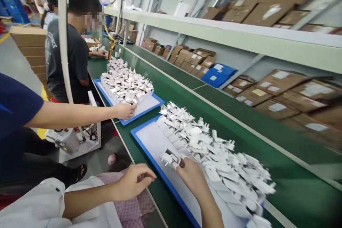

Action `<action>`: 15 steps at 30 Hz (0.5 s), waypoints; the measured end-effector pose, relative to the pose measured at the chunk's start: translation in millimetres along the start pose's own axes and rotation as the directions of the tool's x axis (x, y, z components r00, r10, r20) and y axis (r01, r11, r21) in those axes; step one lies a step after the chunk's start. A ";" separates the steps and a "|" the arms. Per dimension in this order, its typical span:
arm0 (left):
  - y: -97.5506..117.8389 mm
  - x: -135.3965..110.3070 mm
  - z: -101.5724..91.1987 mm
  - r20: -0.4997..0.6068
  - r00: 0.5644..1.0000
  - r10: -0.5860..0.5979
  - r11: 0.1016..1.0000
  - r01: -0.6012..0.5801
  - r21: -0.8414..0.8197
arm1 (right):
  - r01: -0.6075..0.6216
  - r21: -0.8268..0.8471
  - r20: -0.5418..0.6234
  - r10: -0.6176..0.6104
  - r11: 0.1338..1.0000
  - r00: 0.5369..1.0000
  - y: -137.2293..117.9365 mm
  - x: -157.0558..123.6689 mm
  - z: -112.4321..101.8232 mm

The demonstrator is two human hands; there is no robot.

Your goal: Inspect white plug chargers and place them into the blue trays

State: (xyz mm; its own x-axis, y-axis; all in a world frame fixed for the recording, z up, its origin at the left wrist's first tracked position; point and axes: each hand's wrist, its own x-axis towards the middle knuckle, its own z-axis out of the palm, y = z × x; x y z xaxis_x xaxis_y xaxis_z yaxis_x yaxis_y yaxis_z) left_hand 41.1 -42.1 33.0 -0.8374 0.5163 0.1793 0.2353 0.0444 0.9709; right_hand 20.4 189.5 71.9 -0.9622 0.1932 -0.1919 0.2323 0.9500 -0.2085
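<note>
Pinched small white plastic plug adapter point(167, 158), likely light and stiff, by its body in right hand point(192, 178); left hand point(133, 181) loosely curled, empty, beside blue-rimmed tray point(149, 151).

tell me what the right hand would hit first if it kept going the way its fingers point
Probably nothing beyond the white plug part the right hand already holds; past it lies the bare white tray, then the tray's blue edge. Depth is unclear.
</note>
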 end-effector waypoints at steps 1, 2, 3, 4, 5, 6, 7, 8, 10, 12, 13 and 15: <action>4.0 3.9 0.9 -0.008 1.000 0.006 1.000 -0.006 0.005 | -0.006 0.045 0.002 0.005 0.999 1.000 6.5 -7.2 2.5; 8.1 7.8 1.5 -0.009 1.000 0.010 1.000 -0.010 0.009 | -0.009 0.094 -0.002 0.009 0.996 1.000 11.4 -13.2 4.8; 11.9 11.2 2.1 -0.001 1.000 0.009 1.000 -0.009 0.014 | -0.012 0.147 -0.009 0.013 0.989 1.000 14.7 -18.3 6.5; 15.0 13.9 3.0 0.012 1.000 -0.001 1.000 0.001 0.020 | -0.018 0.202 -0.022 0.023 0.979 0.999 16.4 -23.1 7.4; 17.1 15.9 4.1 0.025 1.000 -0.014 0.999 0.013 0.029 | -0.021 0.257 -0.047 0.034 0.966 0.998 16.8 -27.9 7.4; 18.1 17.0 5.6 0.034 0.999 -0.023 0.999 0.022 0.038 | -0.017 0.308 -0.090 0.047 0.951 0.995 16.4 -33.5 6.8; 18.1 17.7 7.3 0.033 0.999 -0.028 0.999 0.027 0.046 | -0.009 0.351 -0.148 0.065 0.936 0.987 15.6 -40.3 5.9; 17.1 18.2 8.9 0.024 0.999 -0.031 0.998 0.029 0.053 | 0.002 0.390 -0.212 0.088 0.921 0.973 15.1 -49.0 5.4; 13.3 19.5 10.0 -0.004 0.999 -0.049 0.998 0.049 0.049 | 0.001 0.463 -0.311 0.161 0.886 0.937 16.5 -72.4 8.2; 8.6 21.7 5.3 0.063 0.991 -0.120 0.993 0.119 0.008 | -0.023 0.562 -0.317 0.240 0.827 0.918 22.3 -103.2 19.5; 6.1 22.5 0.0 0.150 0.975 -0.163 0.986 0.167 -0.016 | -0.030 0.616 -0.285 0.258 0.787 0.923 26.5 -120.3 28.5; 0.4 21.6 -15.8 0.416 0.879 -0.233 0.961 0.272 -0.038 | -0.024 0.701 -0.221 0.249 0.713 0.943 35.4 -154.8 50.8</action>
State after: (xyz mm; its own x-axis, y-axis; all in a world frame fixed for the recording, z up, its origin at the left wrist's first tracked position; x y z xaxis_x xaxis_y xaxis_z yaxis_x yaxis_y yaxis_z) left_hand 15.4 -44.5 39.7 -0.5855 0.7994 -0.1343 -0.0206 0.1510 0.9883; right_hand 184.8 180.8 45.6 -0.8811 0.4725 -0.0213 0.2884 0.5009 -0.8160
